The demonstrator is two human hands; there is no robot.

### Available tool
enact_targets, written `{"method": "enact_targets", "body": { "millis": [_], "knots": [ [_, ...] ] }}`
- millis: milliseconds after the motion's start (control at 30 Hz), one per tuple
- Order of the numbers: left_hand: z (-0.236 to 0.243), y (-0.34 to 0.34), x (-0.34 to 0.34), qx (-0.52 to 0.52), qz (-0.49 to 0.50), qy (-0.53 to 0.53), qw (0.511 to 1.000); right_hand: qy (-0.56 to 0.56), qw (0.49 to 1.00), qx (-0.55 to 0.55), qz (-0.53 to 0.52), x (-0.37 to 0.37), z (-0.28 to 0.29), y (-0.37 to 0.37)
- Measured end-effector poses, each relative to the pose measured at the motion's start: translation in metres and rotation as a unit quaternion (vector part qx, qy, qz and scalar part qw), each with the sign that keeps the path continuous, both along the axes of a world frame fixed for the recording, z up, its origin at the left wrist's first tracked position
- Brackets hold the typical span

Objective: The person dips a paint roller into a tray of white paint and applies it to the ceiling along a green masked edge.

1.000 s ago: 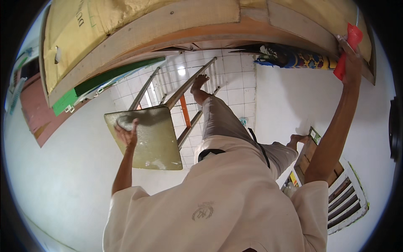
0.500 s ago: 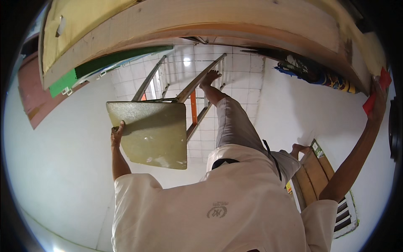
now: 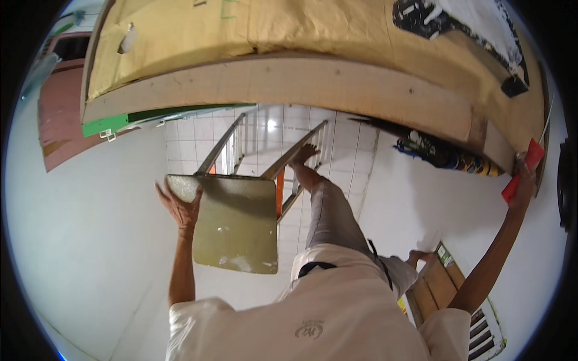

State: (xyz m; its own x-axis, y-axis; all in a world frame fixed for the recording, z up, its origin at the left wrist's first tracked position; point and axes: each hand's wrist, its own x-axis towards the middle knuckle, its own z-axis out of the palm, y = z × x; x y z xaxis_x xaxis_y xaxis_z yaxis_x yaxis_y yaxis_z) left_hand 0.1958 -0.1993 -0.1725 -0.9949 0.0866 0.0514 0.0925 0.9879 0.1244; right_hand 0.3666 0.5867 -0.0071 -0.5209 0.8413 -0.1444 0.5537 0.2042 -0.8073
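My left hand (image 3: 183, 207) is at the upper left corner of a squarish gold-green panel (image 3: 235, 228) that sits at the top of a metal ladder (image 3: 289, 150). Its fingers are spread, and the thumb overlaps the panel's face; whether it touches is not clear. Out to the right, my right hand (image 3: 522, 175) grips a red cloth (image 3: 531, 156) against the right end of a large wooden cabinet top (image 3: 283, 78). Parts of the cloth stick out above and below the hand.
One bare foot (image 3: 306, 154) rests on the ladder, the other on a brown-slatted piece (image 3: 436, 283) at the right. A black-and-white piece (image 3: 463, 36) lies on the cabinet top. Green (image 3: 105, 126) and reddish-brown (image 3: 60, 120) panels are at the left. Below is white floor tile (image 3: 271, 138).
My left hand has gone from the panel's left edge to its upper corner, its fingers now spread. The view has shifted, showing more cabinet top. The red cloth stays in my right hand.
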Motion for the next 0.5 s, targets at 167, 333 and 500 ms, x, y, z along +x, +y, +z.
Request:
{"method": "enact_targets", "body": {
  "millis": [167, 333, 500],
  "knots": [
    [0.158, 0.212, -0.128, 0.103, -0.44, 0.131, 0.882, 0.004, 1.0, -0.001, 0.006, -0.002, 0.005, -0.01],
    [0.186, 0.28, -0.181, 0.071, -0.599, -0.055, 0.796, 0.047, 0.998, 0.004, -0.037, -0.018, 0.006, -0.03],
    [0.188, 0.29, -0.191, 0.115, -0.622, -0.096, 0.769, 0.011, 0.996, -0.053, -0.073, -0.017, 0.008, -0.022]
  ]
}}
